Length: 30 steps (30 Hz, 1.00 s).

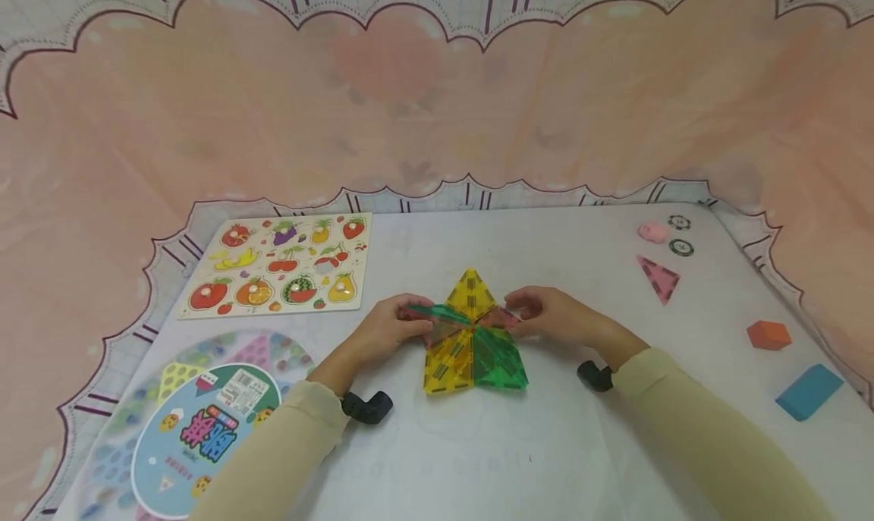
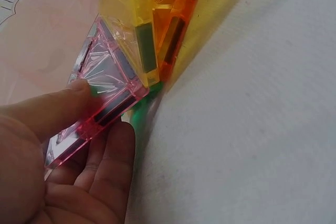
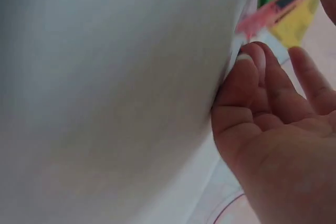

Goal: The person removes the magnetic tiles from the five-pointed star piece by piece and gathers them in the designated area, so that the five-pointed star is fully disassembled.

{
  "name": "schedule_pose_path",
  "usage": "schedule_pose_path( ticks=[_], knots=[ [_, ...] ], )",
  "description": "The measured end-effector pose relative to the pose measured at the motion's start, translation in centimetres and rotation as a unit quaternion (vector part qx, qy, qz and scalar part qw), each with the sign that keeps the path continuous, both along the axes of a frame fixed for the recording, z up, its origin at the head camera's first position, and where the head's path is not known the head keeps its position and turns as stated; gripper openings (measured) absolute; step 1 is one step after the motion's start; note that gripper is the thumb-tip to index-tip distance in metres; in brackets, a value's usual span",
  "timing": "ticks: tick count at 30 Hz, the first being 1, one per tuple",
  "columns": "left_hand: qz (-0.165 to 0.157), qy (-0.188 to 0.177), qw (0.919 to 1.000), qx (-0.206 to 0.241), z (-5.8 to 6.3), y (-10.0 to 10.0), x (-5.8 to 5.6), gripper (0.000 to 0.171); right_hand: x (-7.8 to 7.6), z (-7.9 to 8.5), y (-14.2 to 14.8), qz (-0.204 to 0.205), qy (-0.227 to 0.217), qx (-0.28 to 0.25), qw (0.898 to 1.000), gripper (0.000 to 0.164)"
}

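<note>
Disc and fruit puzzle board are seen at the left; the round face of the first is printed with coloured dots and a blue oval panel, while the flat board is covered with fruit shapes, several fitted with pale knobs. Farther right, a clear pink tile, triangular and glossy, is pinched at a slant between thumb and fingers of the left hand. It is joined to a star-like cluster, set on the white surface between the hands, in which translucent yellow tiles and a green tile are lined with dark edge strips. At the right point, a second pink tile is approached closely by the bent fingers of the right hand; whether it is gripped cannot be told. Beyond, a flat pink triangle, a rounded pink figure, two ring-patterned chips, a straight-edged orange block and a blue block are spread. Room at the left hand is narrowed by board and disc; wider white stretches are left before and behind the cluster and beyond the right hand, bounded by scalloped printed cloth.
</note>
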<state>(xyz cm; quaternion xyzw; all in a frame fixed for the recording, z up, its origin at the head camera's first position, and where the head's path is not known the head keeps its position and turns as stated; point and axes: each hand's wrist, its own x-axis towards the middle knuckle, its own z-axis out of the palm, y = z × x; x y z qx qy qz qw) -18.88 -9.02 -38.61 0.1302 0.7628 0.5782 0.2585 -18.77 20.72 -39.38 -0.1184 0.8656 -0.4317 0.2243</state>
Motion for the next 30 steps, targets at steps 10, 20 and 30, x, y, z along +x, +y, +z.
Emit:
schedule_pose_path(
  ticks=[10, 20, 30],
  knots=[
    [0.004, -0.005, 0.9999, 0.011, -2.2, -0.2, -1.0, 0.034, -0.5, 0.1, -2.1, 0.005, -0.012, 0.001, 1.0, 0.054],
    [0.009, 0.014, 0.9998, 0.009, -2.8, -0.2, -0.9, 0.032, -0.7, 0.0, -2.2, 0.003, -0.026, -0.006, 1.0, 0.056],
    [0.011, 0.012, 0.9997, 0.017, -2.7, -0.2, -0.8, 0.03, -0.8, 0.0, -2.3, 0.008, -0.014, 0.024, 1.0, 0.058]
  ],
)
